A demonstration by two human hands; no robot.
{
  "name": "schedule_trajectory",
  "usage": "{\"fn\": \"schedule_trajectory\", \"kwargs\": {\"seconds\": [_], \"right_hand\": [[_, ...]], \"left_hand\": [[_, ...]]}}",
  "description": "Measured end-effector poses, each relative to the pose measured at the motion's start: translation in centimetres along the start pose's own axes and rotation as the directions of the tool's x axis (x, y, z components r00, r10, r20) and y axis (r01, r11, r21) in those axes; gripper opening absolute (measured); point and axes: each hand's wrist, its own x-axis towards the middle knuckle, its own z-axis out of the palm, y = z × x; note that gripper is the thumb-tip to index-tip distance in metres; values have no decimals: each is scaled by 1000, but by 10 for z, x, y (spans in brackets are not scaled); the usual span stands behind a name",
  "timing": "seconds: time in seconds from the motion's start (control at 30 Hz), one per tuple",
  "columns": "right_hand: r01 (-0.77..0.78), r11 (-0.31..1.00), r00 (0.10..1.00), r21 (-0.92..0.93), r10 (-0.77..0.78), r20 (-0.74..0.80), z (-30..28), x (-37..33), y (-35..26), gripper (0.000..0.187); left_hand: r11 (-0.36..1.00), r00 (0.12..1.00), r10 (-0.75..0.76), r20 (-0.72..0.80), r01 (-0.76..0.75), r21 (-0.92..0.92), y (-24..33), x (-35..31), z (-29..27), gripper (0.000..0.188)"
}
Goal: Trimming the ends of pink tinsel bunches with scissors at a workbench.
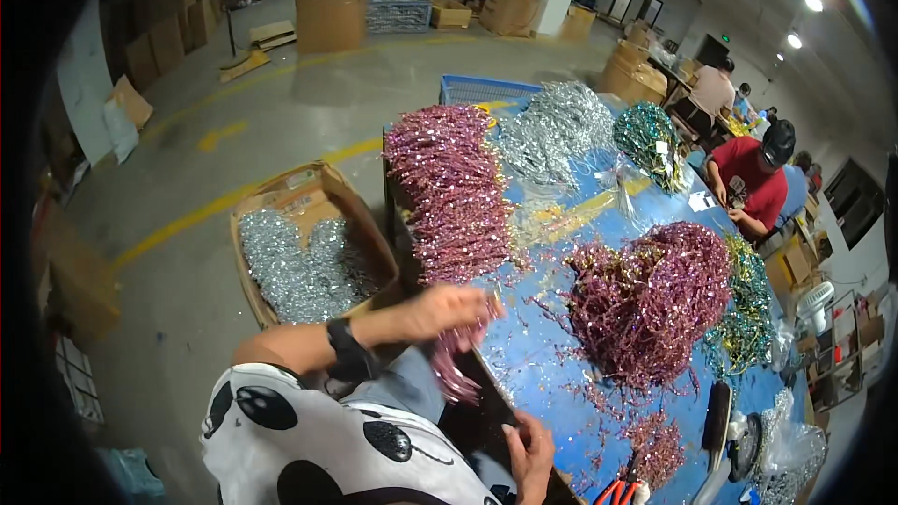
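Note:
My left hand (453, 310), with a dark band on its wrist, is closed around a bunch of pink tinsel strands (456, 376). The strands hang down past the table's near edge and are smeared by motion. Just beyond this hand lies a long stacked row of pink tinsel (451, 192). My right hand (531, 456) is low at the near edge of the blue table (524, 355), thumb and fingers apart, with nothing visible in it. Red-handled pliers (619, 488) lie to its right, beside a small pile of pink tinsel scraps (655, 447).
A large pink tinsel heap (655, 299) covers the table's middle. Silver tinsel (558, 131), green tinsel (648, 140) and a dark brush (717, 421) are also there. An open cardboard box (369, 234) with silver tinsel stands left. A person in red (756, 182) sits across.

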Motion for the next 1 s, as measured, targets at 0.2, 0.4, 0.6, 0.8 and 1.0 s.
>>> {"fn": "schedule_trajectory", "kwargs": {"seconds": [0.2, 0.4, 0.6, 0.8, 1.0], "right_hand": [[-100, 976, 991, 195, 114, -65, -2, -10, 14, 23], [50, 995, 996, 88, -43, -81, -14, -1, -8, 19], [-243, 899, 952, 365, 292, -86, -22, -38, 3, 19], [-186, 924, 971, 334, 225, -81, -17, -36, -1, 20], [-256, 889, 955, 380, 293, -43, -10, -49, 11, 21]], "left_hand": [[183, 557, 831, -10, -256, 949, 108, 67, -87, 25], [-327, 546, 820, 173, 199, 924, 90, 131, -172, 28], [267, 777, 612, 148, -380, 886, 82, 151, -46, 36], [790, 862, 378, 339, -491, 367, 25, 231, 47, 49], [789, 922, 377, 85, -368, 493, -3, 285, 106, 57]]}}
